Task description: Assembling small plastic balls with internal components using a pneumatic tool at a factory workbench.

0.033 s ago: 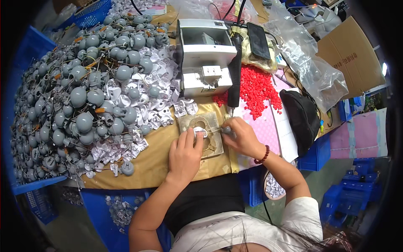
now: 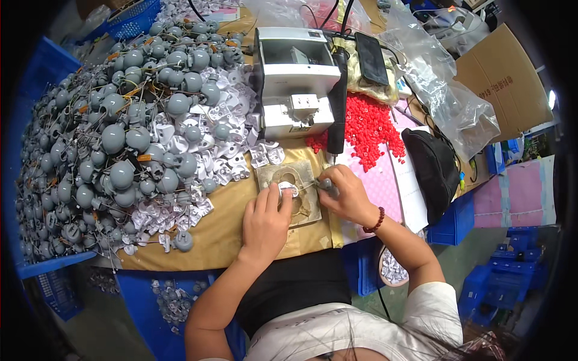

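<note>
My left hand [image 2: 266,221] lies over a square metal fixture block [image 2: 263,174] on the table in front of me. Its thumb and index finger close on a small white plastic part [image 2: 289,187] in the block's recess. At the block's right edge, my right hand [image 2: 348,195] pinches a grey rounded part [image 2: 326,184]. A thin wire runs from that part toward the white one. Just above my right fingers hangs a black electric screwdriver [image 2: 337,114], tip downward. My palms hide portions of the block and of the grey part.
Grey globe-shaped parts with wires [image 2: 114,138] are heaped on the left, beside white plastic pieces [image 2: 226,150]. A white screw-feeder machine [image 2: 295,75] stands behind the block. Rightward are red plastic pieces [image 2: 367,129], a phone [image 2: 371,58], a black pouch [image 2: 430,171] and a cardboard box [image 2: 506,84].
My right hand has shifted very slightly at the block's edge, still pinching the grey part. My left hand stays in place.
</note>
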A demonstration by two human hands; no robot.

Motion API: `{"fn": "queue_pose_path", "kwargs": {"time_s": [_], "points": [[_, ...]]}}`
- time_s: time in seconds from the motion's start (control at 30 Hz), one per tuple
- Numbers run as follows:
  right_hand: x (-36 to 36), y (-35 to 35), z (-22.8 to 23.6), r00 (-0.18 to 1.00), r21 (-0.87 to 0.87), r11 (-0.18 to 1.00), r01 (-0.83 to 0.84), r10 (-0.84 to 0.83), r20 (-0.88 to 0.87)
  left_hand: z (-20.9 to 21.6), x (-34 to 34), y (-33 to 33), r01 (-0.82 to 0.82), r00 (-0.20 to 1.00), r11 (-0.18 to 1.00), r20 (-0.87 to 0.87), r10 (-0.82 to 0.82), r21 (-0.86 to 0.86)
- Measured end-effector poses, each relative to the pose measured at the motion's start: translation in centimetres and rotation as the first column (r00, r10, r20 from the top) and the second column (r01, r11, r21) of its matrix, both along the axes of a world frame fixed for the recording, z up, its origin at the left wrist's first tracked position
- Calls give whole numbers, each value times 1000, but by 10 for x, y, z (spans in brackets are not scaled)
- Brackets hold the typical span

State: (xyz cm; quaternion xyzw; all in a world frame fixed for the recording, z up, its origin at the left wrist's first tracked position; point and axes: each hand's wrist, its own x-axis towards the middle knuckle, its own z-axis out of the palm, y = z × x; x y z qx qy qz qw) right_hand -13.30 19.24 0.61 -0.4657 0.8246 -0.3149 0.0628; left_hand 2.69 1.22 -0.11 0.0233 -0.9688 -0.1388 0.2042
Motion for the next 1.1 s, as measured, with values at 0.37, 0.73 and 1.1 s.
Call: {"fn": "queue_pose_path", "kwargs": {"time_s": [0.37,0.73,1.1], "points": [[-13,-33,23,152,-233,952,196,205,967,-3,1,-1,-16,1000,999,27,15,32],[-9,-52,1,845,-110,994,26,37,533,-3,1,-6,28,1000,999,-6,-28,44],[4,-53,-2,995,-33,998,45,-41,94,14,-19,-10,-76,996,965,63,63,251]]}}
